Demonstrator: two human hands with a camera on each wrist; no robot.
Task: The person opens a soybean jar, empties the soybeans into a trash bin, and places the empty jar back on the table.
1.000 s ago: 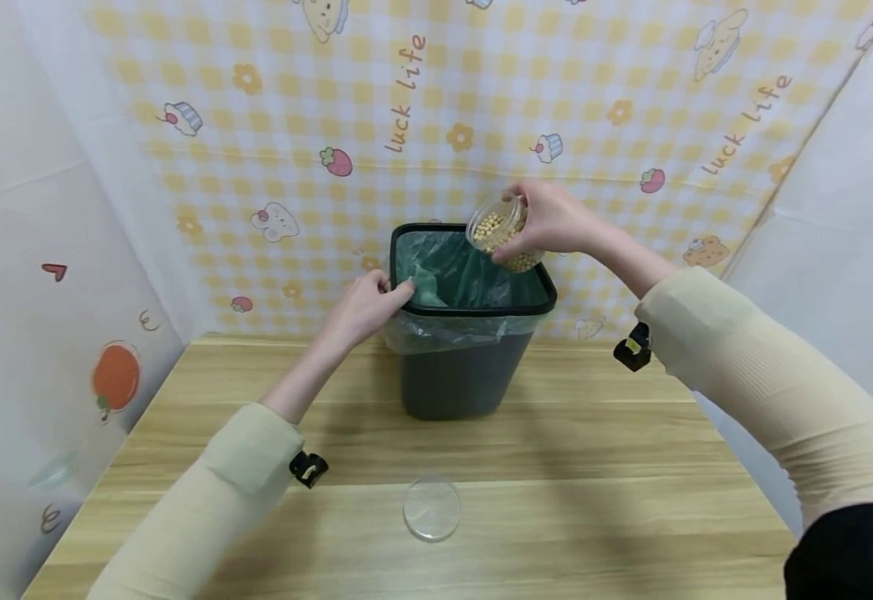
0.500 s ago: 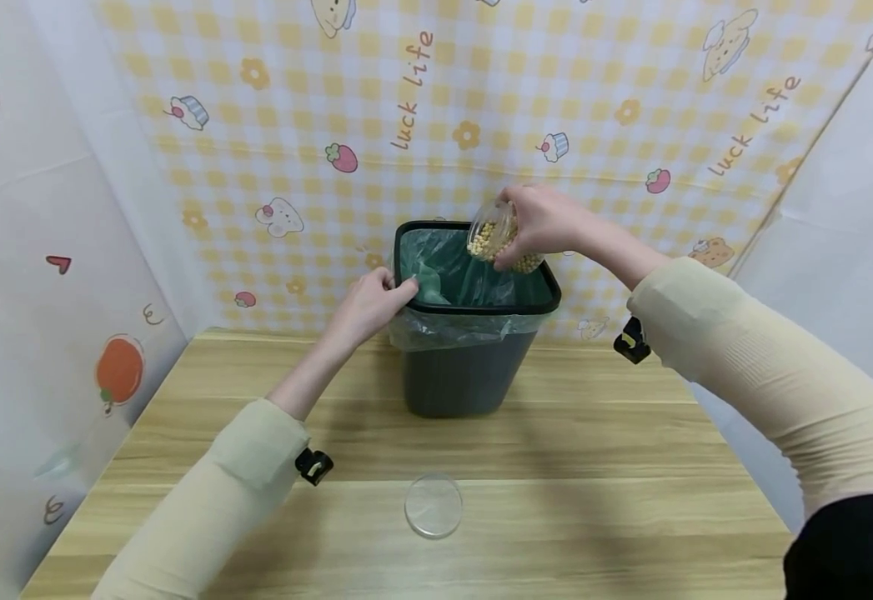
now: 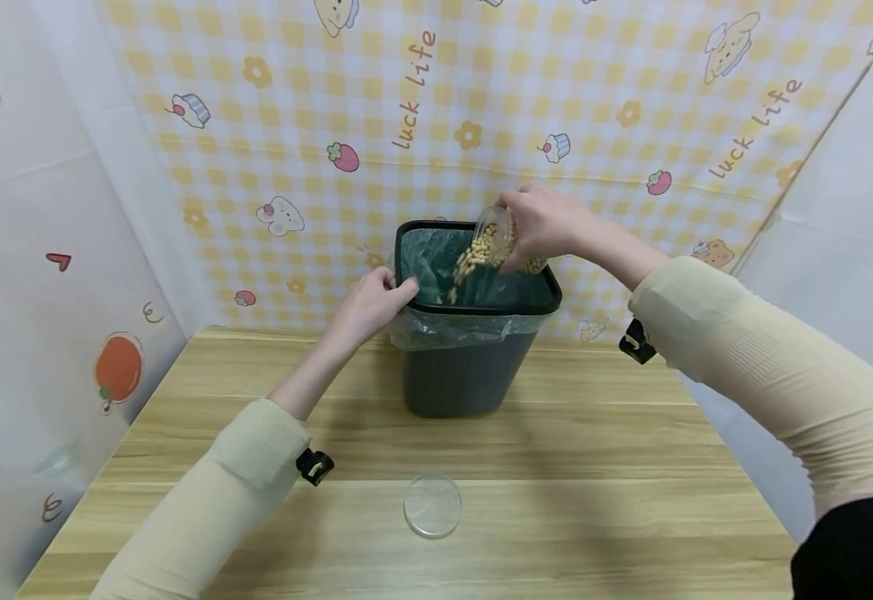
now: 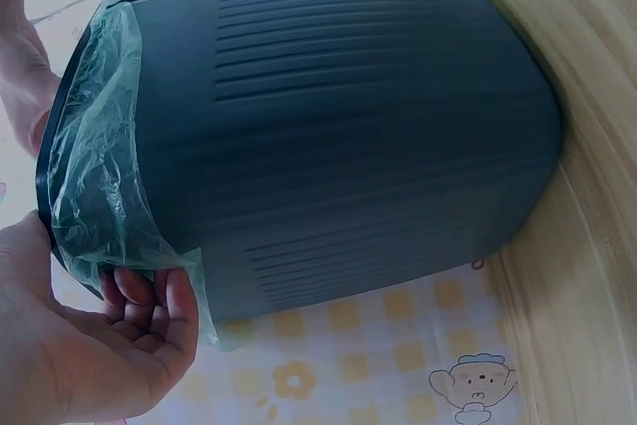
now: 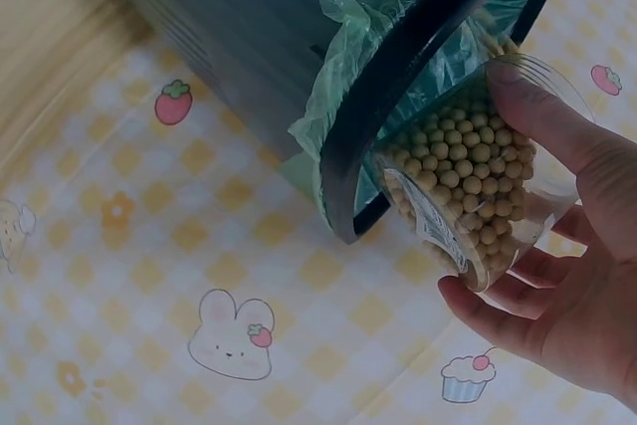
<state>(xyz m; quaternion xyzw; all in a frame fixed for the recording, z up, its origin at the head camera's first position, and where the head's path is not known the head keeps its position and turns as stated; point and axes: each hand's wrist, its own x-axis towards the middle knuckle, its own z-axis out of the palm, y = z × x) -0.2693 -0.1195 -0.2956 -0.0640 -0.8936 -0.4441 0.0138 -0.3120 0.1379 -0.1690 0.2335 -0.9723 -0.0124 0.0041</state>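
My right hand (image 3: 544, 223) grips a clear plastic jar (image 5: 468, 171) of pale round beans, probably soybeans, tilted mouth-down over the trash can (image 3: 454, 375). A stream of beans (image 3: 469, 262) falls from its mouth into the can. A green plastic bag (image 4: 100, 146) lines the can and is folded out over its black rim (image 3: 481, 310). At the left corner of that rim, my left hand (image 3: 376, 302) holds on, thumb on top and fingers curled under by the bag's edge, as the left wrist view shows (image 4: 109, 335).
A clear round lid (image 3: 433, 506) lies on the wooden table (image 3: 586, 467) in front of the can. Behind the can hangs a yellow checked cloth (image 3: 293, 108), with white printed sheets to the left and right. Both wrists wear small black camera mounts (image 3: 315, 467).
My right hand has tipped the jar further down, and beans now pour out of it into the can. The left hand stays at the rim.
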